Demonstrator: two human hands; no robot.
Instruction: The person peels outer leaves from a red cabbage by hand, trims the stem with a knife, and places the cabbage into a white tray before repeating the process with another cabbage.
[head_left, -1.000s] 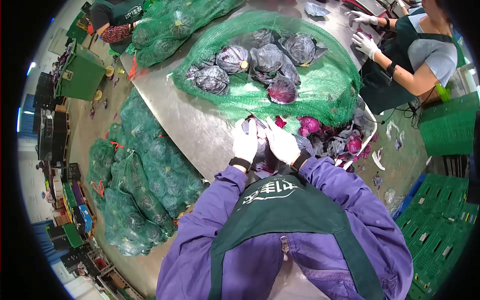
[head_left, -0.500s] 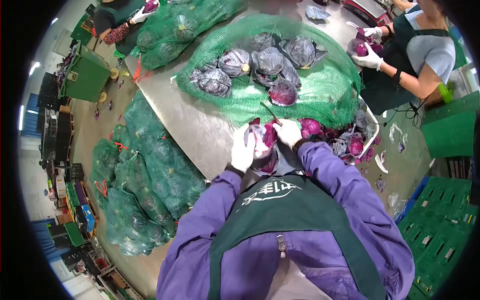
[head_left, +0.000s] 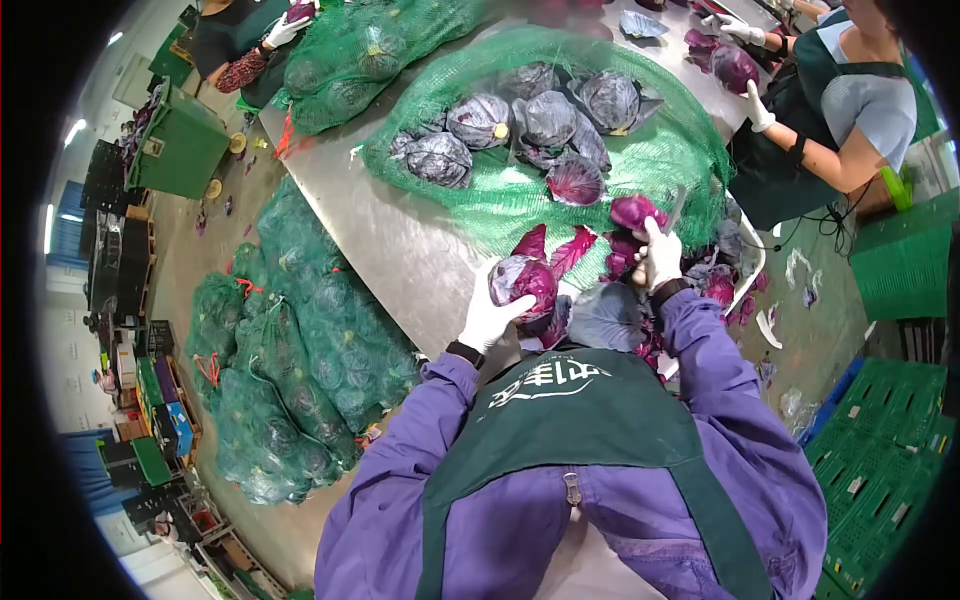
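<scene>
A red cabbage with some outer leaves peeled away rests in the grip of my gloved left hand, low over the near edge of the metal table. My gloved right hand is closed around a knife, its blade pointing up and away. Just beyond those fingers is a bright purple cabbage piece. Loose purple leaves lie between the hands. A large bluish outer leaf sits in front of my apron.
An opened green net bag with several cabbages covers the table's middle. At right a white-rimmed bin contains trimmings. Full net bags stand on the floor at left. A co-worker handles cabbage across the table.
My right hand has moved right with the knife, away from the cabbage. My left hand still holds the cabbage, now turned with more purple showing. The co-worker's hands have moved apart.
</scene>
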